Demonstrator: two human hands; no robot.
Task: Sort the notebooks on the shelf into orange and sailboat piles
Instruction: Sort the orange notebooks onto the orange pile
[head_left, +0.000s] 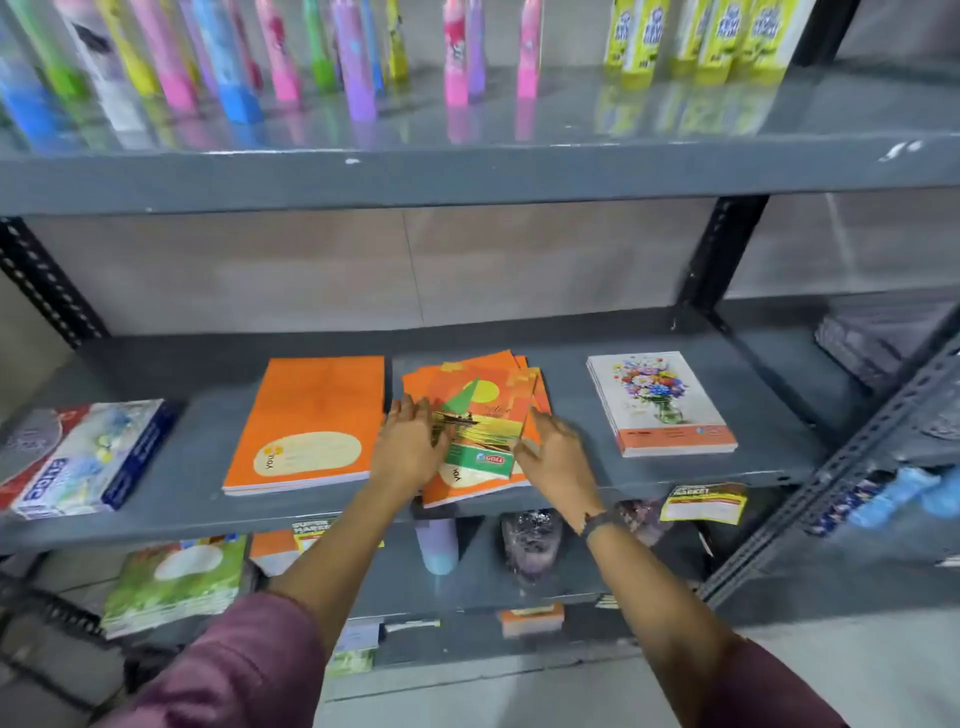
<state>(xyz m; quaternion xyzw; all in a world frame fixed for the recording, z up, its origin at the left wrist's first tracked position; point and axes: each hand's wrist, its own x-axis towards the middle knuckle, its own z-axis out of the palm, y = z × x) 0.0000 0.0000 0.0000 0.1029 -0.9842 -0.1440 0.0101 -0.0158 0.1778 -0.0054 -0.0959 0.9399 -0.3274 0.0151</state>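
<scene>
A neat pile of plain orange notebooks (311, 415) lies on the middle grey shelf (182, 488), left of centre. Right beside it is an untidy, fanned pile of notebooks (478, 384), topped by a sailboat cover (480, 421) with a green sail and yellow sun. My left hand (408, 441) rests with fingers spread on the left side of this fanned pile. Against the pile's right edge lies my right hand (556, 457), its fingers apart. Neither hand has lifted a notebook.
A stack of flower-vase notebooks (662, 402) sits to the right on the same shelf. A blue and white packet (83, 457) lies at the far left. Colourful bottles (358, 57) line the shelf above. More notebooks and items fill the shelf below.
</scene>
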